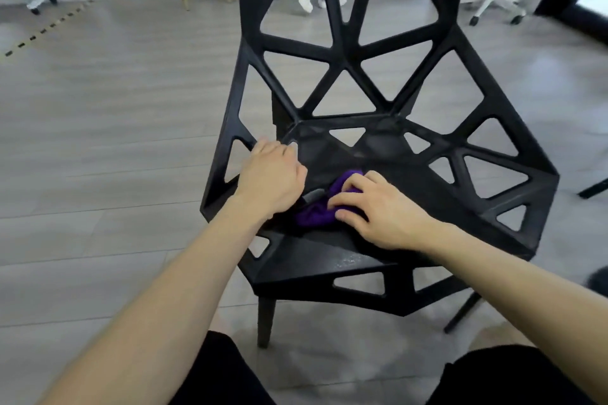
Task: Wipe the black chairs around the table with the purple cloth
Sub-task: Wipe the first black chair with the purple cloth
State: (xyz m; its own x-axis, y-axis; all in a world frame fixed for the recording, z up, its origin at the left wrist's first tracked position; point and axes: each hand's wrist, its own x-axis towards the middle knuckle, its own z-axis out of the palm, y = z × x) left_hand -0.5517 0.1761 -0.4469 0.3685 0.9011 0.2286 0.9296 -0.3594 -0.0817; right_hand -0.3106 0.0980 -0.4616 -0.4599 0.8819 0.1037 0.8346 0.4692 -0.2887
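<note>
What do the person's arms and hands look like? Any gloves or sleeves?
No gloves and no sleeves in view: the left hand and right hand are bare, and so are the left forearm and right forearm down to the picture's edge. I see no watch, bracelet or ring. Low down, the person wears black clothes.

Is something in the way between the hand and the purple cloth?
No, nothing visible. The right hand grips the bunched purple cloth on the seat of the black lattice chair. The left hand holds the chair's left side, close beside the cloth.
</note>
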